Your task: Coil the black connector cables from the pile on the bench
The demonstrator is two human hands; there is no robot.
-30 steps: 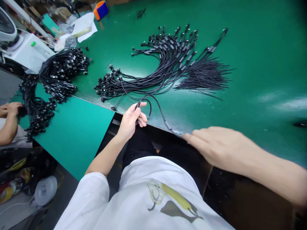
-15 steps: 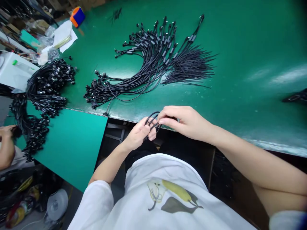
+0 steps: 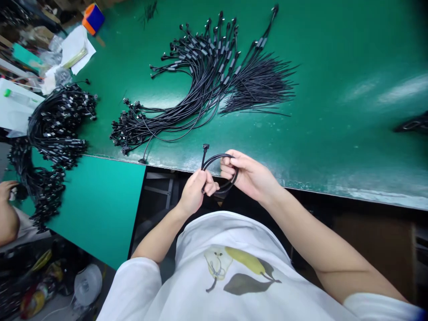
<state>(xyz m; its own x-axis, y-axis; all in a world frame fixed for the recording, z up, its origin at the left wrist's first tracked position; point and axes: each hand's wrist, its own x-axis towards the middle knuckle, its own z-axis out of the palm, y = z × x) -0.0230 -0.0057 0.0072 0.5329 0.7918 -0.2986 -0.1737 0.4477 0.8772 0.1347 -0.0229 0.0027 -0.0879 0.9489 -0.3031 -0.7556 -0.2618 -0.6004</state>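
Observation:
A black cable (image 3: 224,156) is coiled into a loop between my two hands, in front of the table's near edge. My left hand (image 3: 198,187) pinches the loop's left side, and a small black connector (image 3: 205,146) sticks up above those fingers. The right side of the loop is in the fingers of my right hand (image 3: 245,171). Beyond my hands, a curved bundle of black cables (image 3: 197,96) with connectors lies on the green table (image 3: 334,133). Thin black ties (image 3: 262,84) are fanned out at the bundle's right.
More black cables (image 3: 63,120) are heaped at the left, by a white box (image 3: 16,107). An orange and blue object (image 3: 93,19) and papers (image 3: 76,49) lie at the back left. Another person's hand (image 3: 8,189) shows at the left edge. A dark object (image 3: 413,123) sits far right.
My right hand has shifted right and turned, now holding the loop's right side. The loop looks wider, and a connector end now stands up above my left hand. The view has shifted slightly.

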